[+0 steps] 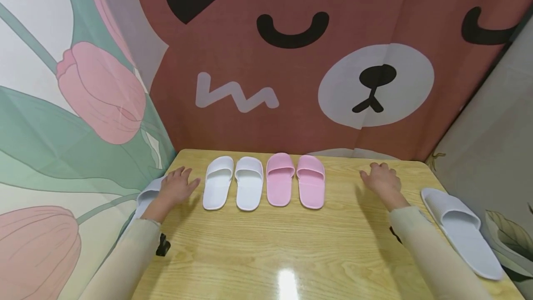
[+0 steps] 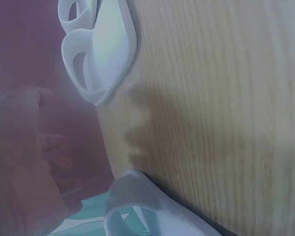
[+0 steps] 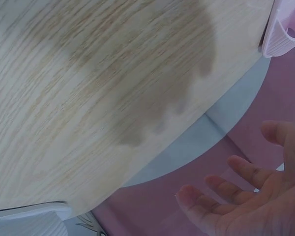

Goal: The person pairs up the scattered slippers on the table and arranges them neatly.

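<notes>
Two white slippers (image 1: pixel 249 189) and two pink slippers (image 1: pixel 312 188) stand in a row at the table's back, toes toward the wall. My left hand (image 1: pixel 178 187) hovers with spread fingers left of the white ones, over a bluish-white slipper (image 1: pixel 149 194) at the left edge, which my forearm partly hides. Over on the other side my right hand (image 1: pixel 381 180) is held above the wood, right of the pink slippers, fingers relaxed and holding nothing. Another bluish-white slipper (image 1: pixel 464 235) lies along the right edge, beside the right sleeve. In the right wrist view the fingers (image 3: pixel 236 196) are loosely extended.
The wooden table (image 1: pixel 266 253) fills the space between my arms. Behind it hangs a brown bear-print curtain (image 1: pixel 233 59), with a tulip-print curtain (image 1: pixel 37 152) along the left side. A pale curtain (image 1: pixel 495 142) borders the right edge.
</notes>
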Motion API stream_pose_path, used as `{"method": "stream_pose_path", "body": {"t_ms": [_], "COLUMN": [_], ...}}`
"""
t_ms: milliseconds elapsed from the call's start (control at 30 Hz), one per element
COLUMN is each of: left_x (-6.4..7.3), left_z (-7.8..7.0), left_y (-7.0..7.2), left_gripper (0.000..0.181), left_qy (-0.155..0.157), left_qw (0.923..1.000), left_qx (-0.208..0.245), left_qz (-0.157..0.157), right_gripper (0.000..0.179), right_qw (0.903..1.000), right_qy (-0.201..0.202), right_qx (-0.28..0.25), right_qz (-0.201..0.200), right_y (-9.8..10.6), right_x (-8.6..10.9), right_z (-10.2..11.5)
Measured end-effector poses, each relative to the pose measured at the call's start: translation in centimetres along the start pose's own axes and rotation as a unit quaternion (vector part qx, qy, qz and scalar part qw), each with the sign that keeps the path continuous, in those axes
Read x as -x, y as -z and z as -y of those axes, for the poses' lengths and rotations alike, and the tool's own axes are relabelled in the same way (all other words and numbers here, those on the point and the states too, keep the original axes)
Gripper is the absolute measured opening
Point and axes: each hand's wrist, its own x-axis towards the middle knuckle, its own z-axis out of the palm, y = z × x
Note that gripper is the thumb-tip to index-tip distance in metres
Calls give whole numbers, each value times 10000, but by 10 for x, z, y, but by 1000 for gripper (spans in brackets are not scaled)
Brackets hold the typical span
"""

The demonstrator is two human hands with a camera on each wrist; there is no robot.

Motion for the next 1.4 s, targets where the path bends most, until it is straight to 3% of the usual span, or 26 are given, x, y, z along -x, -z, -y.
{"method": "stream_pose_path", "body": {"t_ms": [567,967,1400], "left_x": [3,6,9], "left_z": [14,21,37], "left_y": [3,6,6], "left_gripper": [67,69,71], "left_qy": [41,239,254], "left_qw": [9999,9997,9996], "left_qx": [-126,-74,3], "left_qz": [-112,-25,84], "right_gripper": [71,74,76], "right_qw": [9999,9998,9993], "right_qy": [-48,-139,-192], "right_qx": [-32,-56,-143], "right_qz": [128,158,276], "right_y": [5,2,5], "right_x": [8,10,16], "right_z": [-20,-42,-56]}}
